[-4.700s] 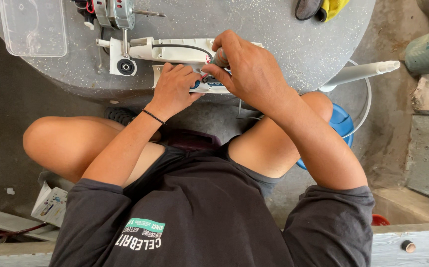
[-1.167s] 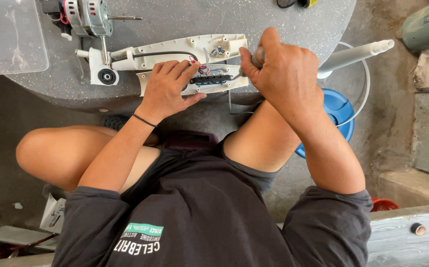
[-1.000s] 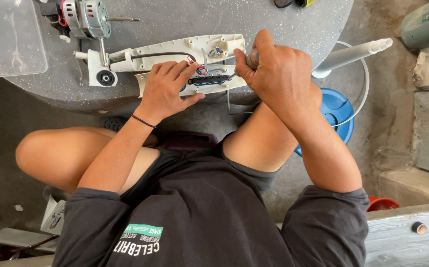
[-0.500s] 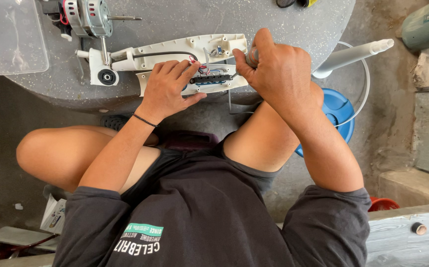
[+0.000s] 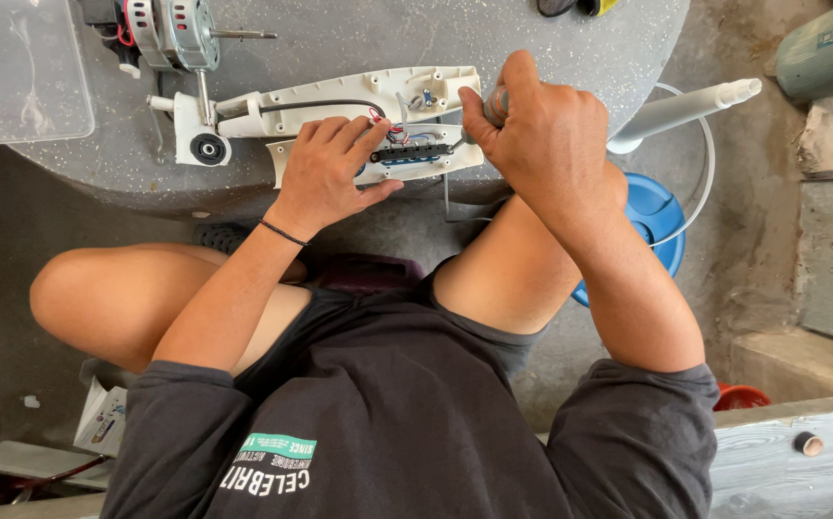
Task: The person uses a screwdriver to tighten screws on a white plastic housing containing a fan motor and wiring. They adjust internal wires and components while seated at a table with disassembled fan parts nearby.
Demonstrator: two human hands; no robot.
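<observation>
The left hand (image 5: 332,168) lies flat, fingers spread and pressing down on the white plastic switch housing (image 5: 378,154), a long opened shell with a dark row of buttons and thin red and white wires showing. It sits at the near edge of the round grey speckled table (image 5: 359,34), right in front of the person. The right hand (image 5: 543,135) is fisted tight around a grey tool handle (image 5: 495,104), its tip angled down into the housing's right end. That shell looks light and stiff but likely brittle at its screw posts, and the wires look delicate, so the broad flat body seems the safe place to hold, clear of the wiring. Beside it lies the matching white cover half (image 5: 340,96), joined to a small silver electric motor (image 5: 181,34). A clear plastic tub (image 5: 23,67) rests at far left. Bare concrete floor all around, with a blue plastic base (image 5: 652,216) below.
</observation>
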